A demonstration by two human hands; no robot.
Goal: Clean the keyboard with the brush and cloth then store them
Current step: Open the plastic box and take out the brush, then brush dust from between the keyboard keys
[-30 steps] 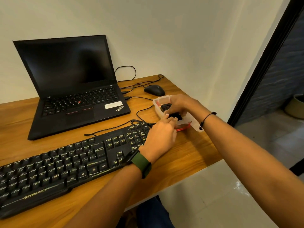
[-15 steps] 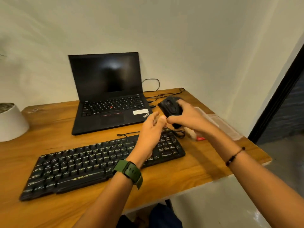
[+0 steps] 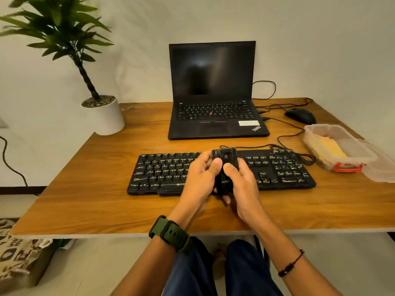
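A black keyboard (image 3: 166,174) lies across the middle of the wooden desk (image 3: 106,189). Over its centre, both hands hold a black brush tool (image 3: 225,167) upright. My left hand (image 3: 201,178) grips its left side with the thumb on the front. My right hand (image 3: 241,182) grips its right side, thumb also on the front. A clear plastic box (image 3: 339,146) with a red latch stands open at the right; a yellow cloth (image 3: 330,147) lies inside it.
An open black laptop (image 3: 215,92) sits behind the keyboard. A black mouse (image 3: 300,116) and cables lie at the back right. A potted plant in a white pot (image 3: 104,116) stands at the desk's back left corner. The box lid (image 3: 382,167) lies beside the box.
Both hands carried the brush tool from the box at the right to above the keyboard's middle. The view swung left, bringing the plant into sight.
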